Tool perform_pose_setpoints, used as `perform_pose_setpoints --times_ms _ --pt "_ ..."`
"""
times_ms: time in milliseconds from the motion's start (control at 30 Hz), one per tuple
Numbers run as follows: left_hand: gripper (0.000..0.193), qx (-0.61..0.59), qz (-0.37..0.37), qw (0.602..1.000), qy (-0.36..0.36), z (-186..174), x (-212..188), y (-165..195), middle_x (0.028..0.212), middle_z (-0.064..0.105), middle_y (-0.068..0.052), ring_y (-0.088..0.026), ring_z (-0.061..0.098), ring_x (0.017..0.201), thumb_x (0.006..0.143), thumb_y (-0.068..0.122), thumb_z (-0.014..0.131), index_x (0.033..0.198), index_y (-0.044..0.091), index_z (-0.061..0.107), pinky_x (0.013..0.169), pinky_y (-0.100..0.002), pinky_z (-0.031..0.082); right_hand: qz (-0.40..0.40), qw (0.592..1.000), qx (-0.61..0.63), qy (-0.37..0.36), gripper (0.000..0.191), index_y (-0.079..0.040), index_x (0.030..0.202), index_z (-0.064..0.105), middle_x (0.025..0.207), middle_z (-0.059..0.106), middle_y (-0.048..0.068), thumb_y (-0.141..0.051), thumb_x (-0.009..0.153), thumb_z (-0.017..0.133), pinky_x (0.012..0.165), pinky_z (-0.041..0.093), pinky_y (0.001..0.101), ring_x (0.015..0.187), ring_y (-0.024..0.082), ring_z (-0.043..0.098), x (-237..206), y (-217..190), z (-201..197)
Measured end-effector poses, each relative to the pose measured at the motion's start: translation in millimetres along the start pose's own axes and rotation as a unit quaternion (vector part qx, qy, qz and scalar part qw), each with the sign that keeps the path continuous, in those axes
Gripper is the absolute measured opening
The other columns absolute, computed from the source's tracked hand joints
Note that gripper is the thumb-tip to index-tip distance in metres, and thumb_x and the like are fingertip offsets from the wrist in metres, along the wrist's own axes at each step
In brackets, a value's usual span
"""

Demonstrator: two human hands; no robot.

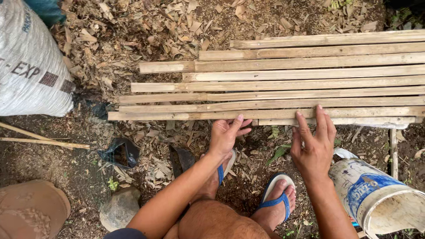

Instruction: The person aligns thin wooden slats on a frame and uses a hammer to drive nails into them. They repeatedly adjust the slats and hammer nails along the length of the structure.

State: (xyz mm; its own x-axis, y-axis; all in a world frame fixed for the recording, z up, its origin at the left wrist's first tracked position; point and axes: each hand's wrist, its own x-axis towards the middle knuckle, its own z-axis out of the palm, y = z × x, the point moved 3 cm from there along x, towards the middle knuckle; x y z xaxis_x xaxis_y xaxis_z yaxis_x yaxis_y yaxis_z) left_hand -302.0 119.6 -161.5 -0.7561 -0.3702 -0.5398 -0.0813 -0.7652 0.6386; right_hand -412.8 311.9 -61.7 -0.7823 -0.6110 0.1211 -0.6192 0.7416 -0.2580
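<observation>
Currently laid out on the leaf-strewn ground: bamboo slats (283,84) side by side, long axes running left to right across both hands, just beyond the fingertips. Left hand (226,135) loosely curled, fingertips on the nearest slat (177,116), gripping nothing; right hand (313,144) flat and spread, fingers resting on the same slat, nothing held. Right of the right hand, a white bucket (380,199); far left, a white sack (31,66).
</observation>
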Motion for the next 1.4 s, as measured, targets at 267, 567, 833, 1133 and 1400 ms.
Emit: perform_pose_setpoints --times_ms 267,567,833,1133,1400 --pt "0.019 0.030 -0.006 0.999 0.019 -3.3 -0.6 0.2 0.107 0.076 -0.018 -0.026 0.075 0.097 0.103 0.016 0.069 0.105 -0.003 0.072 0.084 -0.041 0.066 0.003 0.999 0.029 0.035 0.053 -0.015 0.148 0.060 0.163 0.040 0.024 -0.011 0.096 0.072 0.123 0.039 0.0513 0.148 0.042 0.043 -2.5 4.4 -4.9" --pt "0.042 0.126 -0.014 0.992 0.020 23.1 -2.2 7.2 0.132 0.070 -0.011 -0.019 0.064 0.120 0.095 0.019 0.071 0.130 -0.002 0.065 0.107 -0.031 0.047 0.351 0.890 0.205 0.207 0.074 0.001 0.162 0.026 0.165 0.030 0.025 -0.018 0.104 0.069 0.118 0.043 0.0480 0.152 0.036 0.038 -14.2 127.0 -35.0" --pt "0.041 0.222 -0.018 0.974 0.048 33.9 0.5 -5.3 0.128 0.073 -0.012 -0.015 0.066 0.116 0.097 0.025 0.068 0.126 -0.003 0.070 0.101 -0.028 0.050 0.439 0.803 0.357 0.185 0.085 0.003 0.157 0.030 0.157 0.041 0.027 -0.021 0.092 0.080 0.116 0.045 0.0448 0.144 0.034 0.047 -10.8 194.0 -32.0" --pt "0.040 0.262 -0.007 0.962 0.082 16.2 11.1 -20.1 0.105 0.072 -0.014 -0.019 0.060 0.090 0.104 0.028 0.066 0.118 -0.008 0.074 0.082 -0.034 0.050 0.409 0.803 0.386 0.196 0.089 0.003 0.154 0.031 0.150 0.050 0.024 -0.027 0.086 0.082 0.109 0.052 0.0411 0.139 0.032 0.053 -8.5 202.2 -36.5" --pt "0.051 0.292 0.021 0.954 0.068 39.7 4.1 -9.2 0.117 0.070 -0.019 -0.025 0.068 0.111 0.100 0.036 0.056 0.117 -0.011 0.068 0.100 -0.045 0.055 0.446 0.820 0.308 0.183 0.093 -0.003 0.156 0.033 0.150 0.050 0.025 -0.036 0.083 0.082 0.109 0.048 0.0444 0.136 0.037 0.053 -19.1 203.7 -37.2"
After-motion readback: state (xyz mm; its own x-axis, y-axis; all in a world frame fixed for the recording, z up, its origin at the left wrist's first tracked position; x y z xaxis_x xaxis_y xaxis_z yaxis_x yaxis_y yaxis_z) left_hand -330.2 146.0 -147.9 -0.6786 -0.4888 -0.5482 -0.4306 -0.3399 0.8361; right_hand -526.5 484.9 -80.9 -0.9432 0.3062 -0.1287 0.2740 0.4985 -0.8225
